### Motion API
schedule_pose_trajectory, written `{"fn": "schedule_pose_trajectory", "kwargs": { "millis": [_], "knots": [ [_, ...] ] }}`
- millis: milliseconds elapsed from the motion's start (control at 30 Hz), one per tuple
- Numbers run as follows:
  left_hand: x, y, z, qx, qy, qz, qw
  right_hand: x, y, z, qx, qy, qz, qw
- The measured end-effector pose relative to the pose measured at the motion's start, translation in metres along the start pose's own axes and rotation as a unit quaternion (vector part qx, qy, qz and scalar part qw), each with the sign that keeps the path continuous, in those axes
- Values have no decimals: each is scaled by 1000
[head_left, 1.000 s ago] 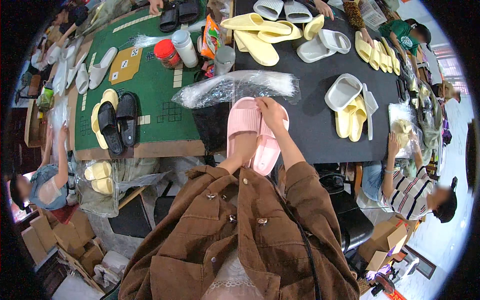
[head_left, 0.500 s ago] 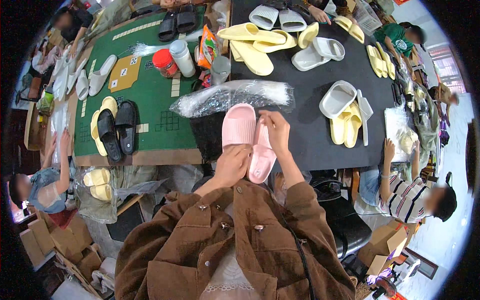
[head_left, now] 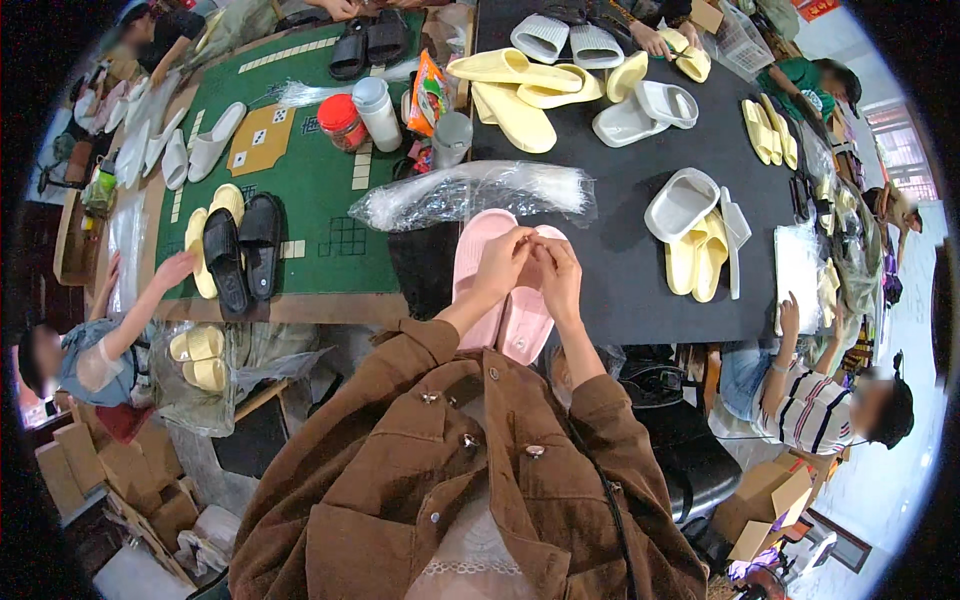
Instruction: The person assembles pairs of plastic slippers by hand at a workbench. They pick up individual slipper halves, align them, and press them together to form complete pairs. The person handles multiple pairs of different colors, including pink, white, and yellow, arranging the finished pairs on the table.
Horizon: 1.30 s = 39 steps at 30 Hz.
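Note:
A pair of pink slide slippers (head_left: 526, 325) lies in front of me at the table's near edge, soles toward me, straps partly covered by my hands. My left hand (head_left: 506, 264) is above the left slipper and strap, its thumb and fingers pinched together. Close beside it, my right hand (head_left: 558, 275) pinches too, over the right slipper, fingertips meeting the left hand's. Whatever thin thing is between the fingertips is too small to make out. Just beyond the slippers lies a clear plastic bag of fine white strands (head_left: 480, 192).
Black and yellow slippers (head_left: 240, 250) rest on the green mat (head_left: 330, 275) at left. Grey and yellow slippers (head_left: 695, 235) lie on the dark table at right, more (head_left: 520, 115) farther back. A red-lidded jar (head_left: 342, 123) and a bottle (head_left: 378, 112) stand beyond the bag. Co-workers sit around.
My left hand has moved up and right from the near part of the slippers to meet my right hand over the straps. The slippers' straps are now more covered.

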State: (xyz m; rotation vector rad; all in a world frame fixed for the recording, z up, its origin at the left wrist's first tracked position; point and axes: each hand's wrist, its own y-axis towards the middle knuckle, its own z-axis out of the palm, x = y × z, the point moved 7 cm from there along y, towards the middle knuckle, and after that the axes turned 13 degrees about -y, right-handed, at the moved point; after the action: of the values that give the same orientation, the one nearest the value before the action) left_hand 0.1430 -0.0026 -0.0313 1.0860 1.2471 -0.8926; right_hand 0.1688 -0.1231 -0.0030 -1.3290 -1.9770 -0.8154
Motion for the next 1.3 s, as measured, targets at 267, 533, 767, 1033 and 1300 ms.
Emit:
{"fn": "schedule_pose_trajectory", "kwargs": {
  "millis": [267,533,767,1033,1300],
  "knots": [
    [-12,-7,-1,-32,-22,10,999,-33,-4,7,7,81,79,994],
    [-6,-10,-4,-21,23,52,998,-19,-4,10,66,20,32,997],
    [0,-8,-6,-35,57,47,997,-28,-5,12,49,36,46,997],
    [4,-8,-11,-60,-22,-10,998,-54,-7,21,29,167,143,975],
    [6,-5,-8,-2,31,-11,999,-28,-8,12,25,58,99,993]
  ]
}}
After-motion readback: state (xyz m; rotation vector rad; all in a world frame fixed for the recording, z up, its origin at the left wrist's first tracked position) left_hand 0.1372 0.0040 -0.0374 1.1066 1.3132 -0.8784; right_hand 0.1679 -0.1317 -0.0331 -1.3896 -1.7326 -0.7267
